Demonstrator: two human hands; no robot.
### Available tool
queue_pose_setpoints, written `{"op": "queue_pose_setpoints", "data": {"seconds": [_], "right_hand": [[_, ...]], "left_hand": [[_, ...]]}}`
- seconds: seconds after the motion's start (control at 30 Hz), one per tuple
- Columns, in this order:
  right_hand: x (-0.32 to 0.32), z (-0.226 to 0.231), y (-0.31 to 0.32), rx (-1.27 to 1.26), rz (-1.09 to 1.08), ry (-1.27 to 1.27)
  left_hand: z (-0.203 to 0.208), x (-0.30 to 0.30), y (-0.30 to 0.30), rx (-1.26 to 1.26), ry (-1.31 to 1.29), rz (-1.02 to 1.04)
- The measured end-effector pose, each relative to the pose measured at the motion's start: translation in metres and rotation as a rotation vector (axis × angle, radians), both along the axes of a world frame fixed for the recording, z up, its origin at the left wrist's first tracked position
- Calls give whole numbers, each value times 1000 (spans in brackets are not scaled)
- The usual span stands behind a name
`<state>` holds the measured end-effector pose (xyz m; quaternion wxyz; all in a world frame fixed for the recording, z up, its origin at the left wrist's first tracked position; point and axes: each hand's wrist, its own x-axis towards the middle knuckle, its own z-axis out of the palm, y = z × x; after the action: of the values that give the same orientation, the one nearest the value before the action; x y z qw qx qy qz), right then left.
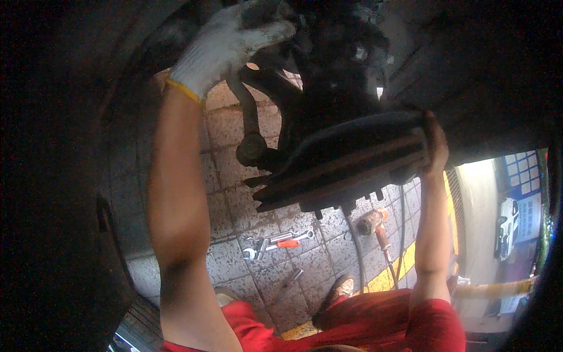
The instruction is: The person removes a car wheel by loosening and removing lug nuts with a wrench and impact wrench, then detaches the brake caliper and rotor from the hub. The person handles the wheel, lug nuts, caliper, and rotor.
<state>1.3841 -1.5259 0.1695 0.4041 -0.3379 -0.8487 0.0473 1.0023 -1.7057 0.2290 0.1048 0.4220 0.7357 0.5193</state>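
Note:
My left hand (226, 44), in a white knit glove with a yellow cuff, reaches up among dark suspension parts inside a wheel arch. Its fingers bend round something there that I cannot make out in the shadow. Below it hangs a curved metal arm (251, 117) with a round joint at its lower end. At the right, my right hand (435, 144) grips the outer edge of the brake disc (363, 155); its fingertips are partly hidden in shadow. Wheel studs stick out from the lower side of the hub.
Several wrenches (272, 242) and a red-handled tool (288, 244) lie on the tiled floor. A socket (295, 276) lies nearer my feet. An impact wrench (373, 222) rests beside dark hoses (356, 249). Yellow floor stripes and a poster (516, 220) appear at the right.

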Motion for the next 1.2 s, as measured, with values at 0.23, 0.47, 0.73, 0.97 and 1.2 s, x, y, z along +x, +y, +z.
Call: {"op": "queue_pose_setpoints", "data": {"seconds": [0.23, 0.47, 0.73, 0.97, 1.2], "right_hand": [[5, 2, -1, 215, -122, -212], [-9, 9, -5, -685, 88, 608], [-10, 8, 0, -621, 71, 518], [7, -4, 18, -304, 83, 230], [-15, 11, 0, -566, 37, 478]], "left_hand": [[-16, -39, 10, 121, -336, -428], [-40, -41, 56, 364, -62, -441], [-50, -35, 78, 56, 634, 38], [-66, -45, 90, -49, 647, 214], [-80, -69, 104, 167, 353, -101]]}}
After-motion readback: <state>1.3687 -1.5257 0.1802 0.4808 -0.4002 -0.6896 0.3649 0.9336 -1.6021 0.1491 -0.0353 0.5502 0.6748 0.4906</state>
